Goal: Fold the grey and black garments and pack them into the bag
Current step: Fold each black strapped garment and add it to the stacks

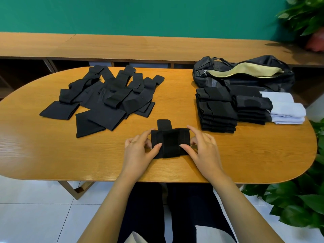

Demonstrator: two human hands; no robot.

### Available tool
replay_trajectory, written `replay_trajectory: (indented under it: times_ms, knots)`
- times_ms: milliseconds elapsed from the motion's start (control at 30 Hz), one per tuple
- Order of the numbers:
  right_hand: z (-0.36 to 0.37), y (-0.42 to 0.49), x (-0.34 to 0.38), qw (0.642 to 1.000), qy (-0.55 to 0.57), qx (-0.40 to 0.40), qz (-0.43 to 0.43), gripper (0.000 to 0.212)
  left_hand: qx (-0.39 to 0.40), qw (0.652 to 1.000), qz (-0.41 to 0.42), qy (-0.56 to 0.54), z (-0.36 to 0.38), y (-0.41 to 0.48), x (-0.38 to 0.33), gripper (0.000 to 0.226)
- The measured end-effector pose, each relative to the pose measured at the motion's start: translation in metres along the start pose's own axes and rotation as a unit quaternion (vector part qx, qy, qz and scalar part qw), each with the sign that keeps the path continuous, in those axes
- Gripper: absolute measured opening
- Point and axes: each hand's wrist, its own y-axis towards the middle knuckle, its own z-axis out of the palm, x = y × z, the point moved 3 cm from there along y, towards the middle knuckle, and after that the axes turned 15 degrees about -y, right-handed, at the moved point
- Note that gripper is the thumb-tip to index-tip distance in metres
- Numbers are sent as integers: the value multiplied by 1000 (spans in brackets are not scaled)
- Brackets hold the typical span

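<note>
At the near middle of the desk, the fingers of both hands pinch a small black garment by its short side edges. The left hand has its thumb laid on the top face and its forefinger curled over the far left corner. The right hand mirrors it on the right edge, thumb on top and forefinger at the far corner. The garment lies flat on the wood, folded into a squat rectangle with a layer lapped across its middle. A narrow tab sticks out past its far edge.

Plain wood shows all round this piece: a strip between it and the desk's near rim, and wider stretches left and right towards the rounded ends. Beyond it to the left, well apart, sprawls a loose heap of black garments. To the right, near the right hand but not touching it, two black stacks of folded pieces stand side by side. Folded grey garments sit beside them, close to the desk's right edge. Directly behind the stacks the bag lies at the far right rim, its zip open on a tan lining. Leafy plants crowd the desk's right end.
</note>
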Motion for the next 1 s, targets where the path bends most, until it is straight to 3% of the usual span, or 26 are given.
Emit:
replay_trajectory:
  times_ms: [267, 533, 667, 800, 1000]
  knots:
    - [3, 0, -1, 999, -13, 30, 8, 64, 8, 999, -10, 50, 1, 0, -2, 64]
    - [0, -1, 3, 998, -45, 1, -32, 28, 38, 998, 25, 43, 3, 1, 0, 31]
    - [2, -1, 6, 996, -36, 26, -72, 37, 68, 997, 42, 13, 6, 1, 0, 45]
    - [6, 1, 3, 996, -64, 52, -19, 48, 139, 990, 30, 26, 9, 2, 0, 61]
    - [6, 0, 2, 997, -38, 70, -18, 55, 131, 989, 44, 52, 11, 1, 3, 46]
